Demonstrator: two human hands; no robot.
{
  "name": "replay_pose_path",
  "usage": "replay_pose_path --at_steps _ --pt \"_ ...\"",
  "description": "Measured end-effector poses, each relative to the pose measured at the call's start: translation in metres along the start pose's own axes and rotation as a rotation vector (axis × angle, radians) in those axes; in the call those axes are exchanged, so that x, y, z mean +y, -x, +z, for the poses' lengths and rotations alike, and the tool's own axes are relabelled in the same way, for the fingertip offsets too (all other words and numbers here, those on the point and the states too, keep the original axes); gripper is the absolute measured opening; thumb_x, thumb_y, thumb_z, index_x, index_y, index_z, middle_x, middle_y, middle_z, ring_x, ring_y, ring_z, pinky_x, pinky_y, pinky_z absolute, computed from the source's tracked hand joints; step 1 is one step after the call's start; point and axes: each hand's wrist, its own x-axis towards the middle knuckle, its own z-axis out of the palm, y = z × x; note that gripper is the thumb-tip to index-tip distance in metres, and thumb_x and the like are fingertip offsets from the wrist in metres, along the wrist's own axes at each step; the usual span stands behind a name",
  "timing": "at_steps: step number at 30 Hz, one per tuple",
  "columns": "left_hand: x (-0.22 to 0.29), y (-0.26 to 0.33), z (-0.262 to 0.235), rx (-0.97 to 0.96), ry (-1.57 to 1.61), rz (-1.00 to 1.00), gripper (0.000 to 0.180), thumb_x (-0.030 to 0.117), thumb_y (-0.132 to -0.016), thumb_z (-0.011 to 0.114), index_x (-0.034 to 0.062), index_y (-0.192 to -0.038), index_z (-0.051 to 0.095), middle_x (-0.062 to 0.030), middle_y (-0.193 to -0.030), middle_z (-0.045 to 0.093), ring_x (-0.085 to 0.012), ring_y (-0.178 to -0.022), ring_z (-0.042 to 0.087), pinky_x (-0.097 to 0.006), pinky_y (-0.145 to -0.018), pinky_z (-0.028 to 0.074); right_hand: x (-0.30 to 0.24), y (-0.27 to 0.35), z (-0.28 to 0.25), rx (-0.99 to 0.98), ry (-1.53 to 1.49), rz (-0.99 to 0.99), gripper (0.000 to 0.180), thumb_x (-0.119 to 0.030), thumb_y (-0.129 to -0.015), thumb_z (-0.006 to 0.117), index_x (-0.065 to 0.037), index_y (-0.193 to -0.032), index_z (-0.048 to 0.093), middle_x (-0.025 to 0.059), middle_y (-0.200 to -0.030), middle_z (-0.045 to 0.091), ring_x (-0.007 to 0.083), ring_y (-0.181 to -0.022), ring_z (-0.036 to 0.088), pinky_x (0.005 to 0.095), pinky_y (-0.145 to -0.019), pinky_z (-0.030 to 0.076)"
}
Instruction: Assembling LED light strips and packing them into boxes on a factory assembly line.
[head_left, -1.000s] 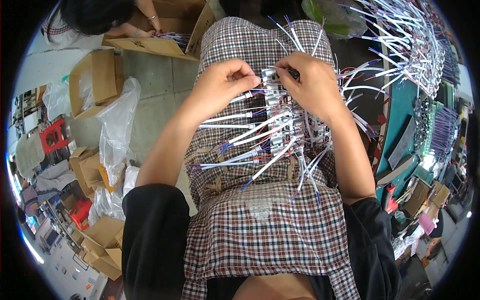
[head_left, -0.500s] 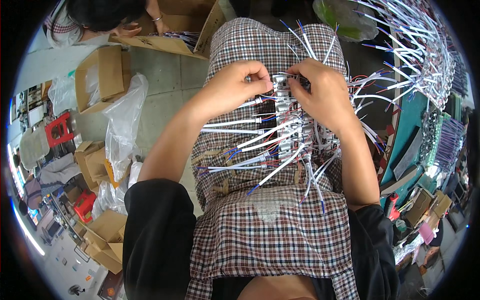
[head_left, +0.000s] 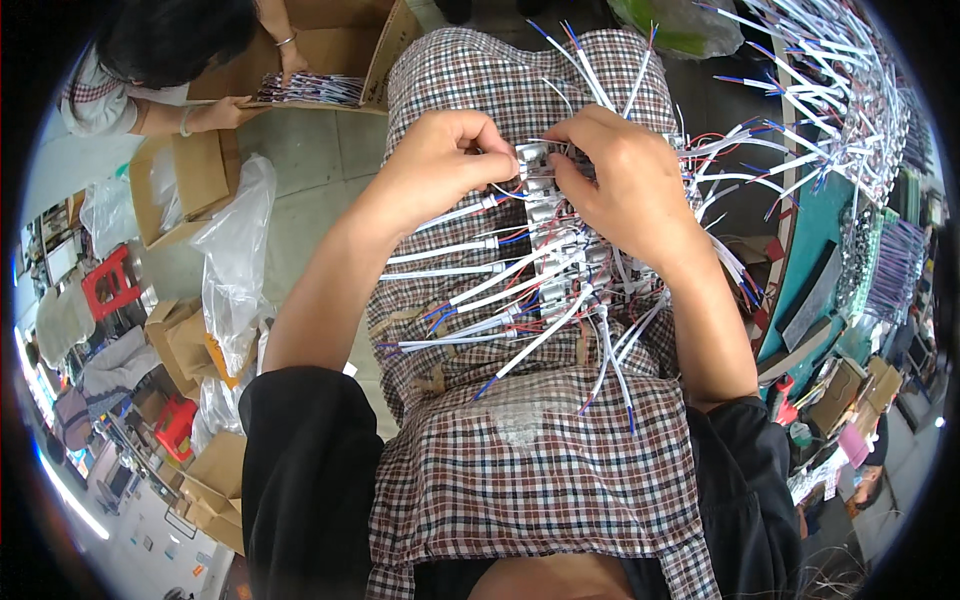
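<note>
On the lap of the plaid apron [head_left: 530, 480], 1 wired metal strip [head_left: 541, 208] is supported. Above that lap, its far end is flanked by 2 narrowed hands, left hand [head_left: 462, 160] and right hand [head_left: 625, 170]; what is gripped cannot be told.

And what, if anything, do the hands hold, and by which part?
The left hand and right hand seem to grip the metal strip at its far end; contact is unclear.
</note>
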Motion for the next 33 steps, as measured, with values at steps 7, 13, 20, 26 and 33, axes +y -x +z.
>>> replay_pose_path --at_steps 7,13,20,26,33 --pt "-0.007 -0.003 0.003 0.019 0.03 0.048 0.005 0.007 -0.085 0.07 0.0043 -0.084 0.067 -0.0022 -0.09 0.07 -0.0056 -0.075 0.058 -0.022 -0.064 0.044 -0.001 0.002 -0.001 -0.005 0.043 -0.018 0.012 -0.014 -0.084 0.069 -0.005 -0.091 0.071 0.01 -0.09 0.068 0.0317 -0.079 0.069 0.0417 -0.07 0.056" --pt "-0.005 -0.003 0.004 0.019 0.019 0.039 0.005 0.007 -0.084 0.07 0.0049 -0.082 0.066 -0.0016 -0.089 0.07 -0.0054 -0.074 0.058 -0.022 -0.063 0.044 -0.009 0.008 -0.003 0.018 0.085 -0.04 0.013 -0.012 -0.084 0.069 -0.004 -0.094 0.069 0.0097 -0.095 0.067 0.0317 -0.078 0.069 0.0406 -0.068 0.057" --pt "0.001 -0.002 0.003 0.028 -0.033 0.024 0.004 0.006 -0.084 0.069 0.0052 -0.081 0.066 -0.0004 -0.087 0.069 -0.0047 -0.073 0.058 -0.022 -0.062 0.043 -0.019 0.016 -0.004 0.168 -0.039 -0.021 0.016 -0.006 -0.082 0.071 -0.005 -0.098 0.069 0.0099 -0.101 0.066 0.0301 -0.073 0.068 0.0393 -0.066 0.057" --pt "0.008 0.001 0.006 0.01 -0.035 0.036 0.004 0.005 -0.084 0.069 0.0043 -0.082 0.066 -0.0007 -0.088 0.069 -0.0054 -0.076 0.059 -0.022 -0.066 0.045 -0.019 0.023 -0.001 0.246 -0.184 0.053 0.011 -0.006 -0.078 0.075 -0.006 -0.088 0.071 0.0079 -0.089 0.066 0.0272 -0.066 0.066 0.0363 -0.058 0.053" --pt "0.012 0.008 0.007 -0.064 -0.004 0.132 0.006 0.0 -0.09 0.07 0.0012 -0.091 0.064 -0.0026 -0.095 0.068 -0.0077 -0.087 0.061 -0.024 -0.079 0.049 -0.021 0.022 0.003 0.249 -0.252 0.095 0.008 -0.012 -0.078 0.074 -0.005 -0.079 0.069 0.0101 -0.074 0.064 0.0307 -0.067 0.066 0.041 -0.061 0.052"
